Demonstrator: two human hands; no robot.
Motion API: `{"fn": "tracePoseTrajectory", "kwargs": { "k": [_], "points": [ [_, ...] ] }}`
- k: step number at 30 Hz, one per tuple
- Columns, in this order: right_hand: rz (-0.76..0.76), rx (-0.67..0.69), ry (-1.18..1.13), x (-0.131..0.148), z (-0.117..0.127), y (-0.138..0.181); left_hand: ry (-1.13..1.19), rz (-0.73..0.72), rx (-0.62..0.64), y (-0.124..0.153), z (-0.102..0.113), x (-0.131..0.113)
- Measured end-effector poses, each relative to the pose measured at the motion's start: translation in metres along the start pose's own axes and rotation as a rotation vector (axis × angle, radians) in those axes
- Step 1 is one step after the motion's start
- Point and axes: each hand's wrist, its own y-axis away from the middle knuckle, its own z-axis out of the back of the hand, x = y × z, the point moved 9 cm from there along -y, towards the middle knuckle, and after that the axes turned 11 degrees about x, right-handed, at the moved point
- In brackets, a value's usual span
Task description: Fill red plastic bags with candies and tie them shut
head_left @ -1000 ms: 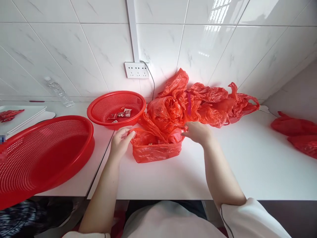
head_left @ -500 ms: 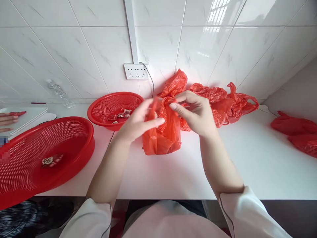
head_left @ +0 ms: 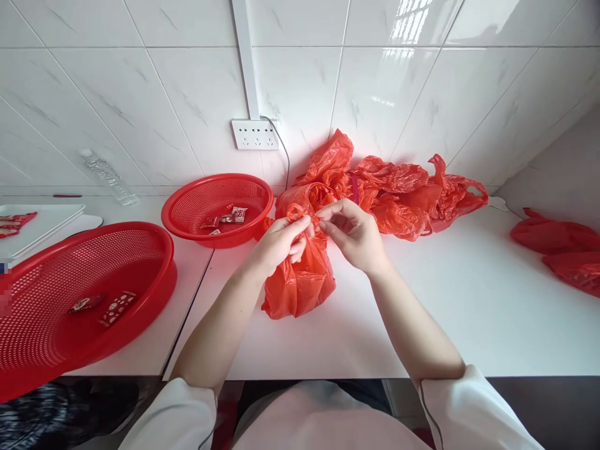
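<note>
In front of me on the white table stands a filled red plastic bag point(head_left: 300, 287), its neck gathered. My left hand point(head_left: 280, 244) is closed around the gathered neck. My right hand point(head_left: 354, 234) pinches a twisted end of the same bag's handle, close to the left thumb. What the bag contains is hidden by the plastic. Just behind my hands, more crumpled red plastic bags point(head_left: 398, 200) lie in a row against the wall.
A round red basket point(head_left: 182, 228) holding several small wrapped packets stands at the back left. Nearer is a larger red basket point(head_left: 162, 312) with two packets. A white tray point(head_left: 60, 226), a clear bottle point(head_left: 110, 178) and a power socket point(head_left: 255, 134) are beyond. Red bags point(head_left: 557, 234) lie far right.
The bag's loose handles have been drawn together into a twisted neck, and the bag has come slightly nearer me. Another person's hand at the left tray has gone. A second packet shows in the near basket.
</note>
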Motion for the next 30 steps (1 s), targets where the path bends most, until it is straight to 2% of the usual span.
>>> {"fn": "tracePoseTrajectory", "kwargs": {
  "k": [3, 9, 15, 18, 19, 21, 23, 24, 25, 27, 29, 30],
  "points": [
    [0.036, -0.131, 0.17, 0.012, 0.01, 0.01, 0.025, 0.047, -0.099, 0.007, 0.016, 0.005],
    [0.045, 0.06, 0.166, 0.019, -0.019, 0.005, 0.045, 0.002, 0.08, 0.01, 0.001, -0.002],
    [0.056, 0.007, 0.125, 0.012, -0.025, 0.004, -0.001, 0.005, 0.1, 0.012, -0.006, 0.002],
    [0.18, -0.061, 0.203, 0.024, -0.015, 0.012, 0.019, -0.028, 0.05, 0.013, 0.003, 0.003],
    [0.236, -0.037, 0.242, 0.029, -0.016, 0.016, 0.049, -0.037, 0.038, 0.013, 0.005, 0.003],
    [0.334, 0.104, 0.331, 0.036, -0.027, 0.021, 0.157, -0.033, 0.051, 0.011, 0.008, 0.008],
    [0.375, 0.263, 0.406, 0.035, -0.04, 0.026, 0.261, -0.025, 0.093, 0.009, 0.008, 0.01],
    [0.376, 0.299, 0.419, 0.032, -0.043, 0.027, 0.27, -0.034, 0.117, 0.009, 0.007, 0.009],
    [0.367, 0.297, 0.409, 0.029, -0.042, 0.027, 0.229, -0.051, 0.142, 0.01, 0.005, 0.005],
    [0.314, 0.198, 0.316, 0.021, -0.032, 0.023, -0.014, -0.088, 0.209, 0.015, -0.004, -0.007],
    [0.185, 0.094, 0.13, 0.005, -0.021, 0.016, -0.406, -0.101, 0.246, 0.025, -0.016, -0.018],
    [0.098, 0.084, 0.021, -0.006, -0.021, 0.013, -0.623, -0.108, 0.221, 0.03, -0.02, -0.023]
  ]
}}
